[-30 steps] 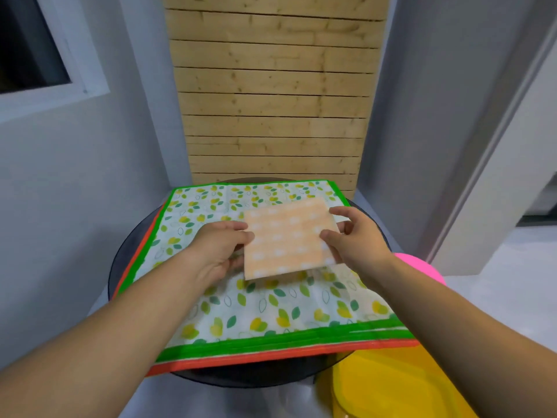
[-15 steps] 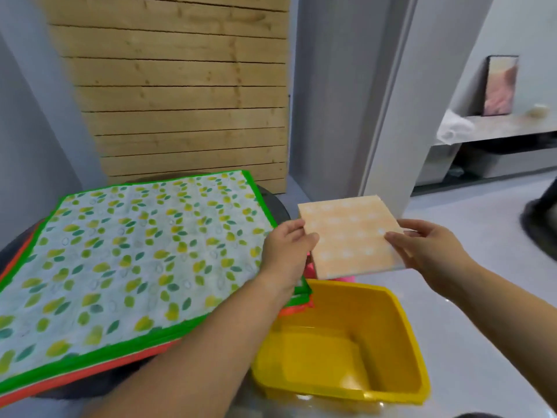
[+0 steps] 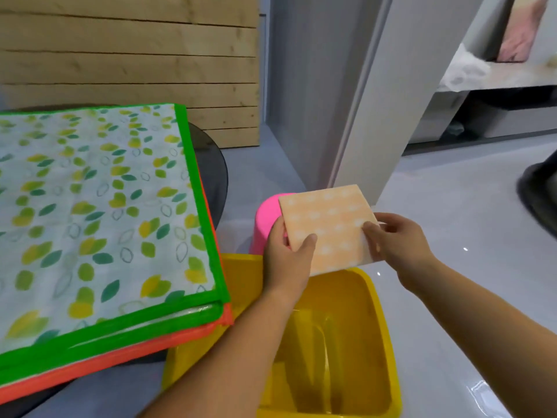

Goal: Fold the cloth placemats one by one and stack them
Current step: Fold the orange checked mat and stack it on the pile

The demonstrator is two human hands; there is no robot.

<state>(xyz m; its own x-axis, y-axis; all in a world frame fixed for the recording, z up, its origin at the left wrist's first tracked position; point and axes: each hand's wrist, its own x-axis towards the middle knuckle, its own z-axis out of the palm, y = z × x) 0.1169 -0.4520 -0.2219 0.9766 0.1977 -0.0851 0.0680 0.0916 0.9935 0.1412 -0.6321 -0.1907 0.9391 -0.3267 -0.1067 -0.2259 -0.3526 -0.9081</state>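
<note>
Folded orange placemat (image 3: 328, 227) is up in the air over the far rim of the yellow bin (image 3: 388, 333), roughly level, near edge dipping a bit. Both hands grip it. Left hand (image 3: 287, 260) pinches the near-left corner, thumb on top, fingers under. Right hand (image 3: 401, 242) pinches the right edge the same way.

What could go wrong, IMO:
- Fold opens. Only the two pinches keep the layers together, and a paler layer peeks out under the right thumb. If one hand lets go first, it prob. flops open.
- Bad landing. Released from above the far rim, it may hit the bin wall and end up on edge or crumpled, i.e. a poor base for the stack. Bin inside looks bare, but glare means I can't tell for sure.
- Pink round thing (image 3: 266, 224) sits just beyond the bin's far-left corner. The placemat could snag on it if it drifts further out.
- Leaf-print placemats (image 3: 99, 206) lie left of the bin on the dark worktop (image 3: 212, 164), with a corner overhanging the bin's left rim. The left forearm runs close by, so a sideways swing could drag them off.
</note>
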